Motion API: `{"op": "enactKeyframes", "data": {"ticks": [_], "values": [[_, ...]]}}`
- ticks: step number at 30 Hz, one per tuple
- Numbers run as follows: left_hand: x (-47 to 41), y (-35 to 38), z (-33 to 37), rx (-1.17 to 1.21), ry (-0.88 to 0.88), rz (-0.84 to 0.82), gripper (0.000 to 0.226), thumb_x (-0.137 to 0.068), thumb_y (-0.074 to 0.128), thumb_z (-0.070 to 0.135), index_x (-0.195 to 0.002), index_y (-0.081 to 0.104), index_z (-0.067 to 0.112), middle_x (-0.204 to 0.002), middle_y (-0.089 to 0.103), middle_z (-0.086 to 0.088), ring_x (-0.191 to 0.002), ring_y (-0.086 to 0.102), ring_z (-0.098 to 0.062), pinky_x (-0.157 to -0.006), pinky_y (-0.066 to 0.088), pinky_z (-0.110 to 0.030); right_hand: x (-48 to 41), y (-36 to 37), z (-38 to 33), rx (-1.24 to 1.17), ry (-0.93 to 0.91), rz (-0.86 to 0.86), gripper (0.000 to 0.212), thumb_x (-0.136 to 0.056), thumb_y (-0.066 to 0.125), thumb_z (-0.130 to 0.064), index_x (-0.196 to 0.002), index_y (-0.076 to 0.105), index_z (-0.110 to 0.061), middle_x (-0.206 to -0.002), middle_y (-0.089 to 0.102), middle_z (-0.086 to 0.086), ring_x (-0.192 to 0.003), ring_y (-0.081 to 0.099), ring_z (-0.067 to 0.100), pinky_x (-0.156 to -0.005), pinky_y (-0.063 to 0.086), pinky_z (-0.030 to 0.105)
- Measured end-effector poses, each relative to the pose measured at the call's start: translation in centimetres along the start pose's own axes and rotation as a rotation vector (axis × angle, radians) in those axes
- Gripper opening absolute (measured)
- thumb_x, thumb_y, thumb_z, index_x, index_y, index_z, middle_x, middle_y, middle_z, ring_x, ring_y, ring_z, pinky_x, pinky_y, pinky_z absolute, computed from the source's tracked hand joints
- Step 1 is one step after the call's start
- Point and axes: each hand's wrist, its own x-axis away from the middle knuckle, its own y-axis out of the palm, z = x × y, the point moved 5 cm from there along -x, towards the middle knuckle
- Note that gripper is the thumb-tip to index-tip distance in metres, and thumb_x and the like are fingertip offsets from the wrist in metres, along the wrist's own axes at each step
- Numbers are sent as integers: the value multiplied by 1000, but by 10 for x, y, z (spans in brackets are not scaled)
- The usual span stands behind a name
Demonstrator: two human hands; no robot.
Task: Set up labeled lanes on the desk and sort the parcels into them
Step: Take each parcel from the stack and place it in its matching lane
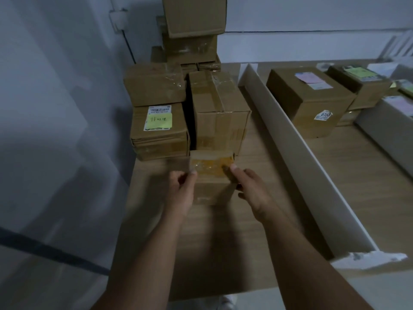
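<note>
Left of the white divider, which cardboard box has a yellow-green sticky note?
The flat brown cardboard box at the pile's front left, its yellow-green sticky note under a barcode label. Neighbours there show only tape.

You are in what looks like a small parcel-sorting room or mailroom. Sealed cardboard parcels (220, 113) are stacked high against a plain white wall (55, 86), some carrying printed shipping labels (159, 109) and handwritten sticky notes (159, 121). The wood-grain surface (245, 220) before you is split into lanes by long white dividers (290, 139), with more labelled boxes (310, 101) in the next lane and a wall socket (118, 17) up in the corner.
</note>
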Motion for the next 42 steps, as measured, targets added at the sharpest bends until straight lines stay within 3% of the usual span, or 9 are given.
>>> {"op": "enactKeyframes", "data": {"ticks": [4, 8, 11, 16, 24, 28, 34, 39, 42], "values": [[2, 5, -8, 27, 12, -41, 44, -94, 51, 31, -136, 40, 31, -120, 56, 1, -111, 56, -24, -98, 45, -52, -3, 6, 11, -19, -22, 35, 20, -88, 63, -32, -89, 57, -13, -92, 64, 9, -95, 63, 31, -94, 48, 53], [-4, 5, -7, 54, 40, -21, 43, -91, 53, 25, -133, 45, 31, -118, 60, 1, -109, 57, -20, -99, 45, -49, -4, 7, 0, -65, -72, -39, 28, -91, 55, -7, -116, 60, -17, -92, 67, 2, -81, 63, 14, -76, 53, 25], [-3, 4, -10, 110, 31, -25, 31, -91, 54, 17, -120, 49, 23, -106, 62, -1, -96, 60, -18, -94, 48, -45, -7, 1, 0, -119, -63, -40, 26, -85, 50, 8, -99, 59, -12, -85, 68, 3, -75, 65, 18, -62, 53, 25], [-3, 8, -34, 112, -94, -1, 21, -88, 58, 43, -98, 52, 25, -104, 66, -6, -95, 65, -25, -87, 53, -50, -7, 0, 21, -89, 56, 11, 22, -88, 64, -27, -85, 52, -9, -82, 67, 9, -70, 65, 23, -63, 54, 38], [-7, 14, -42, 7, -53, -4, 20, -94, 55, 21, -113, 48, 20, -100, 63, 0, -85, 59, -17, -69, 48, -35, -13, 2, 45, 33, 112, 95, 15, -82, 70, -15, -83, 55, -12, -89, 68, 13, -75, 62, 28, -69, 53, 42], [-9, 7, -41, -84, -4, 34, 29, -96, 50, 26, -125, 51, 24, -115, 62, -2, -86, 60, -9, -66, 45, -23, -13, 2, 46, 133, 149, 123, 57, -67, 65, -53, -111, 54, -18, -96, 70, 9, -86, 68, 31, -79, 56, 52], [-14, -19, -41, -379, -74, 290, 64, -86, 55, 50, -140, 38, 17, -144, 34, -16, -133, 33, -28, -102, 36, -40, -13, -15, 43, 313, 111, 308, 62, -89, 54, -50, -138, 44, -15, -136, 51, 13, -118, 54, 29, -98, 44, 37], [-11, -11, -41, -188, -81, 221, 47, -90, 57, 37, -126, 46, 9, -110, 65, -10, -88, 61, -24, -79, 49, -33, -13, -6, 34, 326, -21, 268, 40, -95, 48, -40, -123, 57, -12, -124, 60, 10, -112, 56, 25, -91, 44, 34], [-8, -14, -35, -63, -41, 231, 42, -93, 54, 29, -132, 38, 30, -104, 64, 3, -79, 61, -15, -68, 48, -27, -10, -17, 33, 569, 73, 331, 41, -99, 36, -43, -111, 57, -10, -110, 62, 17, -102, 57, 32, -79, 39, 33]]}}
